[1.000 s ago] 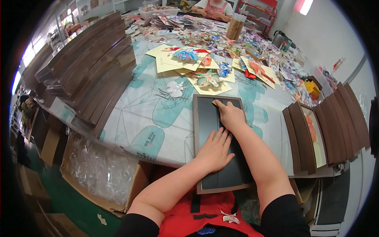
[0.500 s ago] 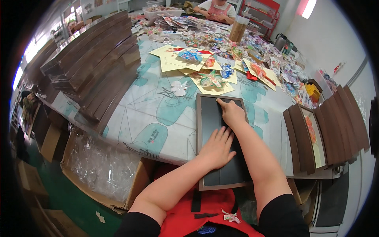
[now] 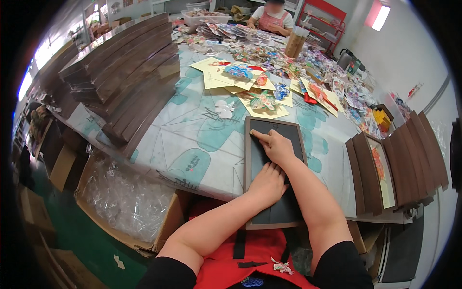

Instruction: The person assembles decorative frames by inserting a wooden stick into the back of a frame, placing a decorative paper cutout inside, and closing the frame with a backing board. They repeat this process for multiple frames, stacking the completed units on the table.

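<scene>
A brown picture frame lies before me at the table's front edge, its black backing board facing up. My left hand rests on the board's middle, fingers stretched out and holding nothing. Just beyond it, my right hand reaches to the frame's upper left. Its index finger is extended and presses near the inner edge there, while the other fingers are bent; no held thing shows. Past the frame's far end lie cream cards with colourful paper figures and a small white cutout.
Brown frames are stacked high on the left; more stand in a row on the right. A cardboard box of clear plastic wrapping sits below left. Paper cutouts cover the far table, where another person sits.
My right index finger has moved from the frame's far edge towards its upper left side. My left hand's fingers have drawn closer together. The whole view has shifted slightly.
</scene>
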Available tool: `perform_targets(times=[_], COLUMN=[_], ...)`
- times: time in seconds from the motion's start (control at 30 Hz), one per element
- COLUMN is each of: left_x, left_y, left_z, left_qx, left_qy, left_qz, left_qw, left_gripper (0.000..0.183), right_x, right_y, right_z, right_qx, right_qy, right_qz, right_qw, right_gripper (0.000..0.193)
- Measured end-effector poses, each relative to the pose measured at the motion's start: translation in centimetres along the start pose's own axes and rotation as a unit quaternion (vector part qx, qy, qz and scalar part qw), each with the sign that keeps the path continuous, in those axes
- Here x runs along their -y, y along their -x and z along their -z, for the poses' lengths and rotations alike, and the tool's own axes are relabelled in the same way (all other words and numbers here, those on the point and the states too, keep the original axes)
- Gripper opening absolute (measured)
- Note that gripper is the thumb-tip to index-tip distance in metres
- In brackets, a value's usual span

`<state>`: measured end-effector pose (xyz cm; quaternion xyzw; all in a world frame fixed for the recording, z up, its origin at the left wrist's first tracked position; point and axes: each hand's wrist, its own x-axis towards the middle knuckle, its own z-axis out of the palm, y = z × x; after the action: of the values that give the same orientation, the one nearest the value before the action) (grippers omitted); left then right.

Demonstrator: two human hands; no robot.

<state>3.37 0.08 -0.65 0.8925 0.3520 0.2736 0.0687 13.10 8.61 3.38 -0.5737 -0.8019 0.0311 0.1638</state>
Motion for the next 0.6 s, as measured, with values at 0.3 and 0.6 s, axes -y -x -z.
perform_targets(times=[0.3, 0.6], left_x=[0.1, -3.3], left_y=[0.1, 5.2], left_z=[0.0, 3.4], left_qx=[-0.010, 0.023], left_qy=[0.001, 0.081], left_qz=[-0.015, -0.085], left_qw=[1.000, 0.993], left_gripper=[0.048, 0.046], right_x=[0.5, -1.0], right_y=[0.5, 3.8], right_z=[-0.9, 1.5], right_qx=[-0.015, -0.025], right_qy=[0.072, -0.134], right_qz=[-0.003, -0.018], right_qw=[0.997, 0.990], right_gripper=[0.036, 0.035])
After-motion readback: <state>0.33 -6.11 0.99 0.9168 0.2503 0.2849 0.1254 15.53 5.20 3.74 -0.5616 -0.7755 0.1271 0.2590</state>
